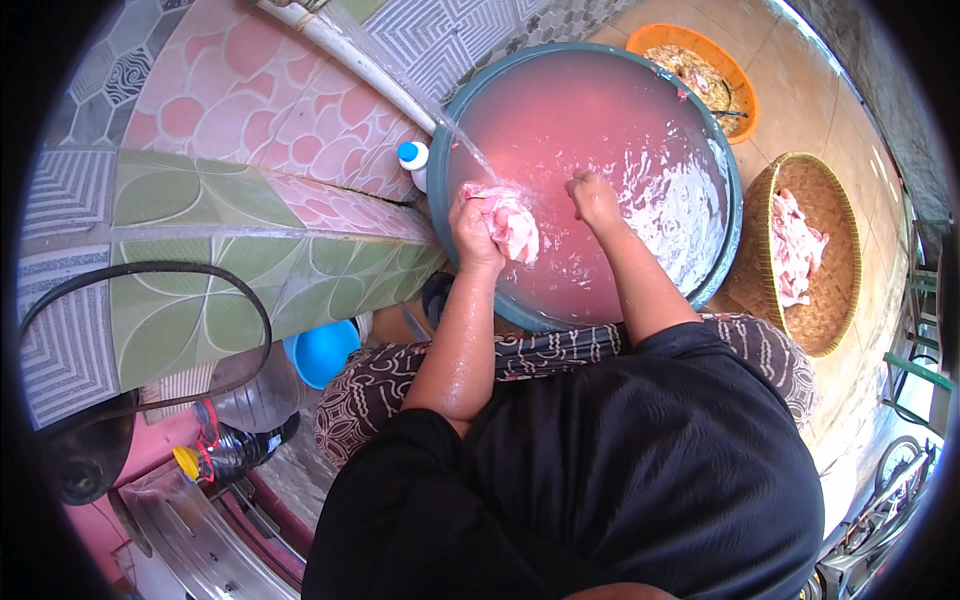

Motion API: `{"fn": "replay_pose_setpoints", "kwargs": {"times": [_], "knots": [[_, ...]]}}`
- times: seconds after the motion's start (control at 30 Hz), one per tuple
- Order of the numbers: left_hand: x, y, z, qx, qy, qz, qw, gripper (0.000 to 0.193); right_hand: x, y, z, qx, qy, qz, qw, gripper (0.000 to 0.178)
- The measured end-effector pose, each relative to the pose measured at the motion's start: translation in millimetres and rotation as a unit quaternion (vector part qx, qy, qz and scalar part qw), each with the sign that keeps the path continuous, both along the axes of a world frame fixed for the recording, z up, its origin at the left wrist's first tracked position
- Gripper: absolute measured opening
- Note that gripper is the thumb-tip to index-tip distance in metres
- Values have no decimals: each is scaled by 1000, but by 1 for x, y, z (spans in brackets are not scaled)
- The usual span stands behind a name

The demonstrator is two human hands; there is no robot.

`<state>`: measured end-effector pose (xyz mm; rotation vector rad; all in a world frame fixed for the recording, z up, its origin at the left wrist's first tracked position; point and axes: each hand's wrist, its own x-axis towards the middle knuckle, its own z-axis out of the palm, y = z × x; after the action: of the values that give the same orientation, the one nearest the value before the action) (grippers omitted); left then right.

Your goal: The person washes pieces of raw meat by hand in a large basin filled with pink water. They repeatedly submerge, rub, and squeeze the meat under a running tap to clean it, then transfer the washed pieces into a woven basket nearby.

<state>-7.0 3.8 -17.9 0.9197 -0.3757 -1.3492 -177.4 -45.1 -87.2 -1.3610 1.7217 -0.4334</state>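
Observation:
My left hand (pixel 474 232) is closed round a piece of pale pink and white raw meat (pixel 516 232), lifted over the left side of a big round teal tub (pixel 452 120). A stream of water from a white pipe (pixel 350 58) falls onto the meat. To the right, my right hand (pixel 594 198) hangs over the cloudy pink water (pixel 600 110) with its fingers curled in. Whatever those fingers hold, if anything, is hidden. The water hides what lies in the tub.
Right of the tub, a woven bamboo basket (pixel 838 235) holds more raw meat (pixel 795 245). Behind it stands an orange basin (pixel 742 85) with yellowish scraps. A white bottle with a blue cap (pixel 413 160) stands by the tiled wall. A blue bowl (pixel 322 355) sits lower left.

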Motion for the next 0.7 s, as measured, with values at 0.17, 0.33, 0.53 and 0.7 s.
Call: {"fn": "replay_pose_setpoints", "kwargs": {"times": [0.17, 0.33, 0.53, 0.7], "knots": [[5, -3, -8, 63, 48, 12, 997, 14, 10, 4, 58, -4, -75, 49, 996, 33], [0, -1, -8, 28, -5, 1, 1000, 12, 31, 20, 83, 101, -282, 130, 945, 20], [-5, 3, -4, -36, -195, -73, 978, 8, 39, 24, 61, 91, -321, 120, 935, 26], [-3, 8, -5, -112, -350, -70, 928, 9, 43, 26, 48, -77, -149, 201, 965, 31]]}}
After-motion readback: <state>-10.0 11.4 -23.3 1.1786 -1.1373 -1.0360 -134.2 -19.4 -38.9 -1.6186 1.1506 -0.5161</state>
